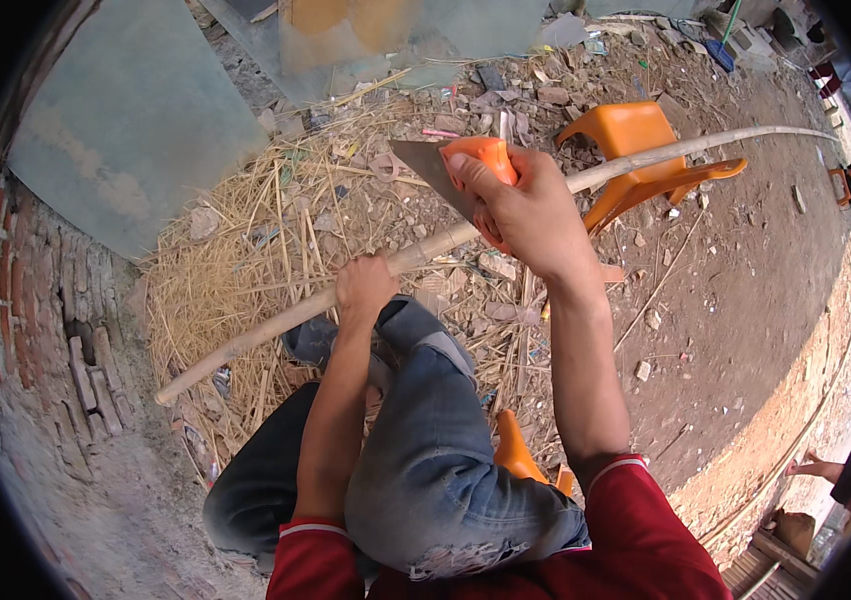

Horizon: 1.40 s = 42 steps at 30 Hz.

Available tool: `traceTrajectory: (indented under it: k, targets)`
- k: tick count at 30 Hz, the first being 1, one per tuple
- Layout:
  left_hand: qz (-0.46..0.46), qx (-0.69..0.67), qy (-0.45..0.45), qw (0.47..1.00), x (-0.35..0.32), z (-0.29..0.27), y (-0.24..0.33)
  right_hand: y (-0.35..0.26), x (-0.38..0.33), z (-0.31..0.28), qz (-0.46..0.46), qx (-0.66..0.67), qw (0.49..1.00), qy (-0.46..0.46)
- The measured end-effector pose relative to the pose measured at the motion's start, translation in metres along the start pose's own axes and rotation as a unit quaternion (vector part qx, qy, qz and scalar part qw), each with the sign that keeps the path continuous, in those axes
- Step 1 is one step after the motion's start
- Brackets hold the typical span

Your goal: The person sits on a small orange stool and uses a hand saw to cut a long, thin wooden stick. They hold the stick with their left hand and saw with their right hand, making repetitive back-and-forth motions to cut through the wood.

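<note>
My left hand (366, 286) is wrapped round a long, pale wooden pole (280, 322), which slants from the lower left up to the far right and bends slightly toward its thin end. In my right hand (535, 205) is a handsaw (432, 172), gripped by its orange handle, with the thumb along the top. Its wide grey blade points up and left, seen steeply foreshortened. The saw is over the pole, just beyond my left hand; I cannot tell whether the blade touches the wood. My bent knee in worn jeans (425, 440) is below the pole.
Straw (215, 250) and rubble cover the ground ahead. An orange plastic chair (635, 130) lies tipped under the pole's far part. A brick wall (75, 330) stands at left, with large grey-green sheets (145, 130) leaning beyond. Part of another person (830, 472) shows at the right edge.
</note>
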<state>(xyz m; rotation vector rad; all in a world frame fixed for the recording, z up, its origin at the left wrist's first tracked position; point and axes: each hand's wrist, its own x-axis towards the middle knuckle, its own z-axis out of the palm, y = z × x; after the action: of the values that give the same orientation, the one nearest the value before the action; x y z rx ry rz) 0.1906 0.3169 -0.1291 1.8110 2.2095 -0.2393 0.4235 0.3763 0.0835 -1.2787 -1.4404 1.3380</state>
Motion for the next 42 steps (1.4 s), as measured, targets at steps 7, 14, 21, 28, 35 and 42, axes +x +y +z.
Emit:
traceTrajectory:
  k: [7, 14, 21, 28, 35, 42]
  targets:
    - [0.027, -0.019, -0.023, 0.999, 0.002, -0.011, 0.002, -0.063, -0.005, -0.048, -0.104, 0.048, 0.991, 0.064]
    - [0.029, -0.052, -0.1, 0.993, 0.02, -0.06, -0.004, 0.026, -0.107, -0.051, -0.045, -0.047, 0.993, 0.101]
    - [0.035, -0.056, -0.132, 0.989, 0.037, -0.073, -0.01, 0.069, -0.184, -0.054, 0.073, -0.056, 0.993, 0.069]
    - [0.018, -0.058, -0.102, 0.993, 0.028, -0.063, -0.002, 0.062, -0.221, -0.053, 0.08, -0.091, 0.993, 0.016]
    - [0.025, -0.07, -0.099, 0.992, 0.027, -0.063, -0.007, 0.039, -0.249, -0.051, 0.072, -0.097, 0.993, -0.004]
    - [0.034, -0.057, -0.063, 0.996, 0.005, -0.043, 0.006, 0.104, -0.121, 0.005, 0.047, -0.12, 0.991, 0.021]
